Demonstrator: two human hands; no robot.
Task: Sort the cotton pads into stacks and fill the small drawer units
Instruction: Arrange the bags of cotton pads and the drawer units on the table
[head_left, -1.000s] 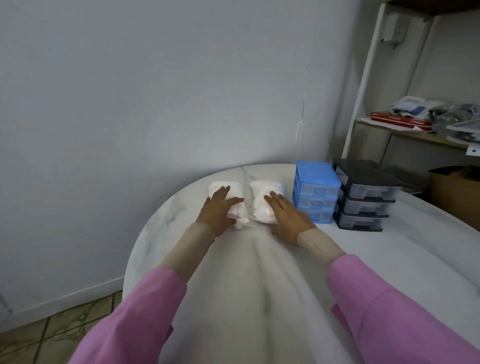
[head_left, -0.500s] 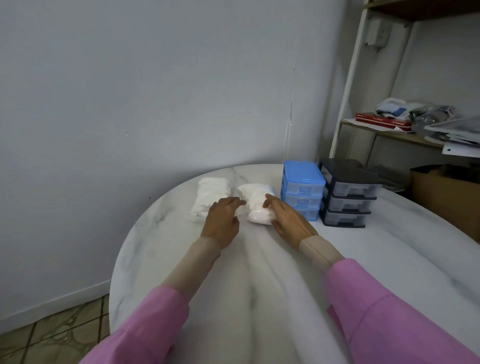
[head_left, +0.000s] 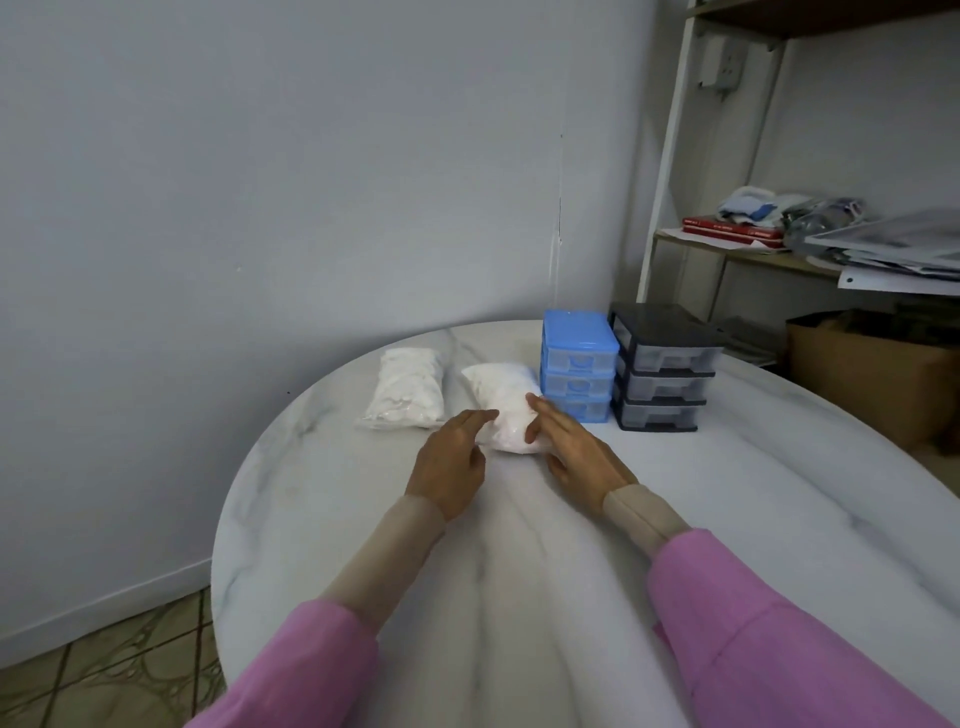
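Between both hands on the marble worktop (head_left: 779, 493) lies the nearer bag of cotton pads (head_left: 506, 402), beside the blue drawer unit (head_left: 576, 364); left hand (head_left: 452, 460) and right hand (head_left: 576, 457) touch it with relaxed, straight fingers; opening it likely comes next

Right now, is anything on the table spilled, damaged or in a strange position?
Nothing stands out. Two bags of cotton pads lie closed on the table. The blue drawer unit and the black drawer unit stand upright, drawers shut.
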